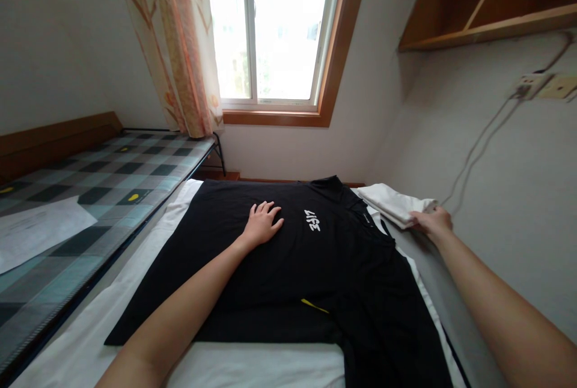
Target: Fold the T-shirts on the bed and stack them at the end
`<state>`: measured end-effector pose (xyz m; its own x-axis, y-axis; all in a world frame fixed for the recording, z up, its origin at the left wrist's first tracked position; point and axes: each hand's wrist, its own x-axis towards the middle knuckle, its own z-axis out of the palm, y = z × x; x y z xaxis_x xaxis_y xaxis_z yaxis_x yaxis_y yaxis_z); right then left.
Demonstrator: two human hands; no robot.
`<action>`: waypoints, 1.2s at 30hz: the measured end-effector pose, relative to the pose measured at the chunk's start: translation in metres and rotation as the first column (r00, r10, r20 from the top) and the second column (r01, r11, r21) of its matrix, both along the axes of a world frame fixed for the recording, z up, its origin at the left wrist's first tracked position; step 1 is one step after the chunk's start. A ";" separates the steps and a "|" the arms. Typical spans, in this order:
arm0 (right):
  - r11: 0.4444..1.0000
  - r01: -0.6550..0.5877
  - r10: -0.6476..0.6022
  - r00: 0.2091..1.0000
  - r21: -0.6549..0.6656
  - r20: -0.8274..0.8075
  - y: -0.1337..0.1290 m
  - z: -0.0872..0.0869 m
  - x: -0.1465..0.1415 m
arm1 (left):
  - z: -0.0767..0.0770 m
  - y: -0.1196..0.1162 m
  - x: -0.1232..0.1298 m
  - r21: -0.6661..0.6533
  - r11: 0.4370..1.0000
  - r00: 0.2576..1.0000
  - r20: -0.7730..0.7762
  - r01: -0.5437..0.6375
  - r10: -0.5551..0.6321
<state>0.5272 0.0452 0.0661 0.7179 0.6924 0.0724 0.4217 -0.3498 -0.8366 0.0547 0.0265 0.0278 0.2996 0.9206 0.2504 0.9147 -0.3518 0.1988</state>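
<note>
While my left hand (264, 224) lay open on the black T-shirt (288, 277) beneath it, my right hand (436, 223) gripped the folded white cloth (391, 203), smoothing seeming the step in hand and calling next for light pressure.

- Your light comes from the window (288, 27), blown out to white.
- You've got dim corners, shelf (487, 30) interior in shadow.
- Your black shirt (279, 268) loses fold detail.
- You get wide-angle stretch; uprights lean.
</note>
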 end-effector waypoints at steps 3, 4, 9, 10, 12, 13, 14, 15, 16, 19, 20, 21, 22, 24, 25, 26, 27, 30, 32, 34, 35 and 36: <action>0.979 0.175 -0.126 0.922 -0.105 0.366 -0.007 0.013 -0.012 | 0.001 -0.001 0.001 -0.008 1.000 1.000 -0.015 -0.014 0.014; 0.978 0.168 -0.097 0.890 -0.123 0.446 -0.008 0.015 -0.016 | 0.001 -0.001 0.001 -0.008 1.000 1.000 -0.016 -0.016 0.016; 0.927 -0.087 0.333 0.637 -0.365 0.695 -0.003 0.007 -0.030 | 0.001 -0.001 0.001 0.001 1.000 1.000 -0.014 -0.012 0.012; 0.908 -0.128 0.400 0.549 -0.400 0.734 -0.001 0.003 -0.033 | 0.001 -0.001 0.001 0.004 1.000 1.000 -0.013 -0.011 0.011; 0.883 -0.168 0.468 0.388 -0.438 0.794 0.003 -0.005 -0.039 | 0.001 -0.001 0.001 0.008 1.000 1.000 -0.012 -0.008 0.008; 0.877 -0.173 0.481 0.327 -0.449 0.813 0.005 -0.008 -0.042 | 0.001 -0.002 0.002 0.008 1.000 1.000 -0.012 -0.007 0.007; 0.872 -0.173 0.490 0.277 -0.459 0.827 0.007 -0.010 -0.047 | 0.002 -0.002 0.002 0.008 1.000 1.000 -0.013 -0.007 0.007; 0.869 -0.166 0.494 0.237 -0.466 0.837 0.010 -0.011 -0.051 | 0.002 -0.002 0.002 0.008 1.000 1.000 -0.015 -0.008 0.008; 0.866 -0.154 0.498 0.206 -0.475 0.842 0.013 -0.011 -0.056 | 0.001 -0.002 0.002 0.007 1.000 1.000 -0.016 -0.010 0.010; 0.850 -0.106 0.526 0.159 -0.515 0.835 0.021 -0.007 -0.070 | 0.000 -0.001 0.002 0.007 1.000 1.000 -0.021 -0.014 0.014; 0.845 -0.084 0.535 0.158 -0.528 0.830 0.023 -0.006 -0.074 | -0.001 -0.001 0.002 0.006 1.000 1.000 -0.022 -0.015 0.015; 0.842 -0.063 0.539 0.160 -0.536 0.827 0.025 -0.004 -0.077 | -0.001 -0.001 0.002 0.005 1.000 1.000 -0.024 -0.015 0.015; 0.841 -0.046 0.539 0.159 -0.539 0.827 0.026 -0.003 -0.080 | -0.002 -0.001 0.001 0.003 1.000 1.000 -0.025 -0.013 0.013; 0.847 -0.029 0.529 0.150 -0.531 0.836 0.027 0.000 -0.085 | -0.002 -0.001 -0.001 -0.006 1.000 0.999 -0.032 0.000 0.000; 0.848 -0.026 0.527 0.148 -0.530 0.837 0.028 0.001 -0.087 | -0.002 -0.001 -0.004 -0.013 1.000 0.999 -0.037 0.011 -0.011; 0.844 -0.026 0.533 0.153 -0.535 0.833 0.028 0.001 -0.088 | -0.002 -0.002 -0.006 -0.020 1.000 0.999 -0.042 0.021 -0.022; 0.838 -0.026 0.542 0.164 -0.546 0.824 0.028 0.002 -0.090 | -0.001 -0.002 -0.009 -0.027 0.999 0.998 -0.047 0.030 -0.032; 0.817 -0.037 0.570 0.205 -0.576 0.796 0.027 0.003 -0.093 | 0.001 -0.004 -0.019 -0.057 0.997 0.997 -0.059 0.047 -0.050; 0.814 -0.049 0.574 0.224 -0.579 0.788 0.028 0.002 -0.095 | 0.001 -0.005 -0.024 -0.077 0.996 0.996 -0.066 0.050 -0.056; 0.812 -0.056 0.576 0.231 -0.581 0.784 0.028 0.001 -0.096 | 0.002 -0.006 -0.027 -0.086 0.995 0.996 -0.071 0.053 -0.059; 0.811 -0.057 0.579 0.230 -0.583 0.782 0.028 0.000 -0.096 | 0.001 -0.006 -0.028 -0.085 0.995 0.996 -0.074 0.053 -0.059; 0.809 -0.061 0.582 0.224 -0.584 0.782 0.028 -0.001 -0.097 | 0.001 -0.007 -0.029 -0.083 0.995 0.995 -0.076 0.051 -0.057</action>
